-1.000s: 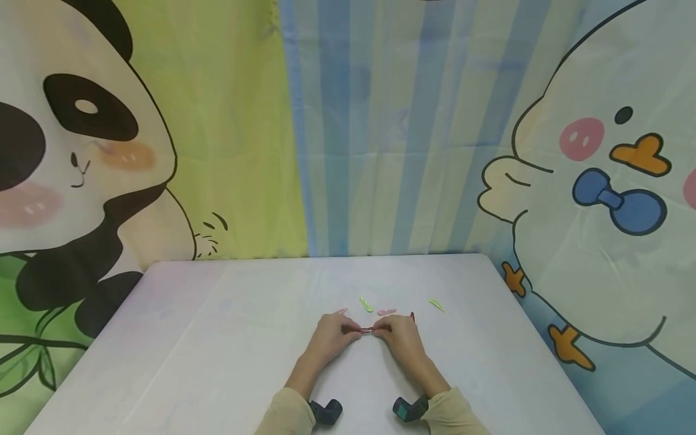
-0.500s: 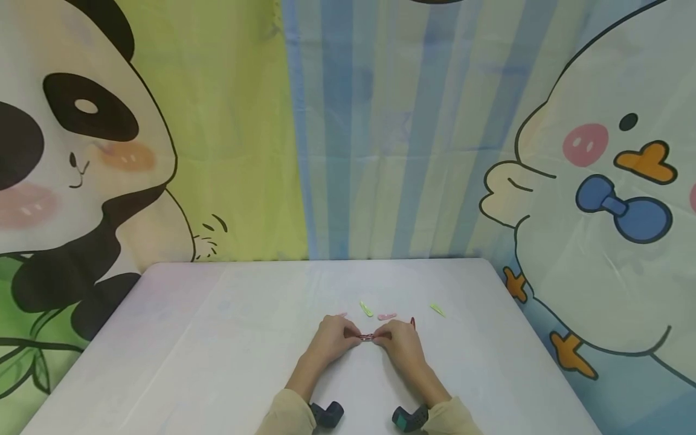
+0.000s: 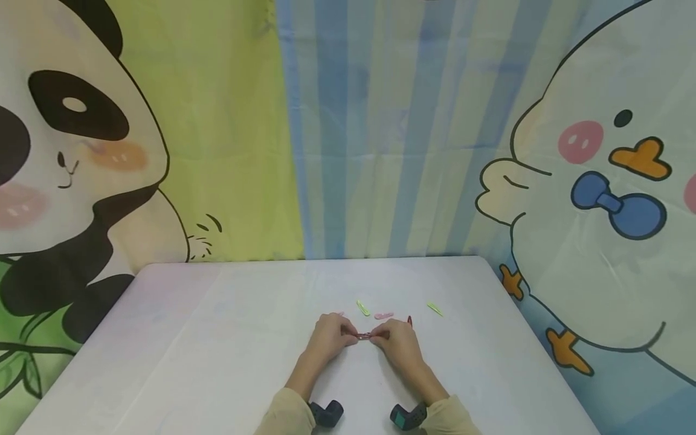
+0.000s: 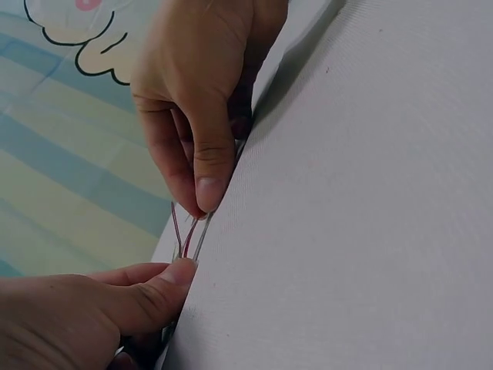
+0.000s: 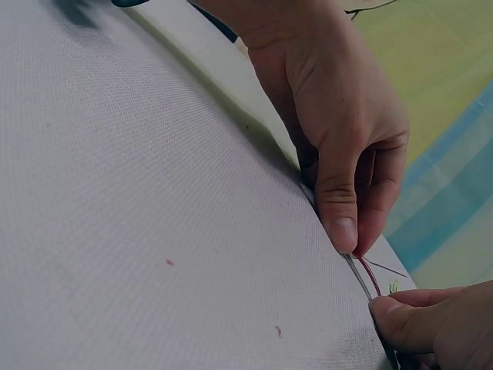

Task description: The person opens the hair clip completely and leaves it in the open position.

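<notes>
A red snap hair clip [image 3: 364, 336] is stretched between my two hands just over the white table. My left hand [image 3: 328, 335] pinches one end between thumb and fingers; my right hand [image 3: 399, 341] pinches the other. From the left wrist view, the clip [image 4: 189, 235] shows red strands beside a bare metal-coloured one in the gap between the thumbs. The same parts of the clip [image 5: 368, 274] appear in the right wrist view. Fingers cover both ends, so whether it is snapped is unclear.
Beyond the hands on the white table [image 3: 217, 350] lie a green clip [image 3: 362, 308], a pink clip [image 3: 383, 315] and another green clip [image 3: 435, 309]. A second red clip [image 3: 410, 321] stands out behind the right hand. Another pink clip [image 3: 341, 313] is partly hidden behind the left.
The head view shifts slightly. Both hands keep their pinch on the red hair clip, with barely any movement against the table.
</notes>
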Tool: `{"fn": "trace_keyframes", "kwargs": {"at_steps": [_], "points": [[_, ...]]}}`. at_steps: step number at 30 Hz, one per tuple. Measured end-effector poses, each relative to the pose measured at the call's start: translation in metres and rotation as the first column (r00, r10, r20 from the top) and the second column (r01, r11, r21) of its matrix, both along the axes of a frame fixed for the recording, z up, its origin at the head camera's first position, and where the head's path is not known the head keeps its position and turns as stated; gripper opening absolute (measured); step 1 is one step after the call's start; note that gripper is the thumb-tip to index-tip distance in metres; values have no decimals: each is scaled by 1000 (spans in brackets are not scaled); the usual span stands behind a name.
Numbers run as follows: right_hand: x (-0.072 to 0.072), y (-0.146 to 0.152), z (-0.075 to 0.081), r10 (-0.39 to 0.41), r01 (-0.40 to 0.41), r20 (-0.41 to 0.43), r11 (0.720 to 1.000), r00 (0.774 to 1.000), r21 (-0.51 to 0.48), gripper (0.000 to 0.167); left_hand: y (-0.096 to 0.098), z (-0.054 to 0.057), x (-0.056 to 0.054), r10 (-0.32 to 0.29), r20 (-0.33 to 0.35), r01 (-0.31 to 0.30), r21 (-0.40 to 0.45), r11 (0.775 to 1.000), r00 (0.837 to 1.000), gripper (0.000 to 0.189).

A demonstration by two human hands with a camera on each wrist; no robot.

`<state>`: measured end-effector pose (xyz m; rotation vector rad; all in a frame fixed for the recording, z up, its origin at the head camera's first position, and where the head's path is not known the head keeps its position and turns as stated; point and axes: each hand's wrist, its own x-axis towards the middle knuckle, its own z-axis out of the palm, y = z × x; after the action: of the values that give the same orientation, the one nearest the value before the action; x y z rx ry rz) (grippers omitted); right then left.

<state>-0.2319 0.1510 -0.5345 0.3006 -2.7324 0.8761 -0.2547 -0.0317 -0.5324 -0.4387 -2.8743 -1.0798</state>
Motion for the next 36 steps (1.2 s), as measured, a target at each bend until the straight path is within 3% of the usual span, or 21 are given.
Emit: {"fn": "trace_keyframes", "kwargs": {"at_steps": [7, 17, 24, 31, 36], "points": [[0, -2, 1, -17, 18, 41, 1000, 999, -4, 8, 1, 3, -2, 13, 28, -13, -14, 1000, 1000, 8], [-2, -2, 3, -17, 17, 69, 1000, 997, -1, 8, -3, 2, -3, -38, 19, 38, 9, 999, 999, 10], [-4, 5, 19, -20, 23, 168, 1000, 986, -20, 10, -10, 2, -8, -97, 39, 95, 47, 994, 995, 13], [-10, 32, 47, -30, 58, 245, 992, 969, -110, 15, -16, 0, -13, -142, 57, 138, 67, 988, 988, 11], [-17, 64, 44, 9, 27, 247, 990, 969, -140, 17, -15, -4, -9, -119, 16, 117, 103, 988, 993, 12]]}}
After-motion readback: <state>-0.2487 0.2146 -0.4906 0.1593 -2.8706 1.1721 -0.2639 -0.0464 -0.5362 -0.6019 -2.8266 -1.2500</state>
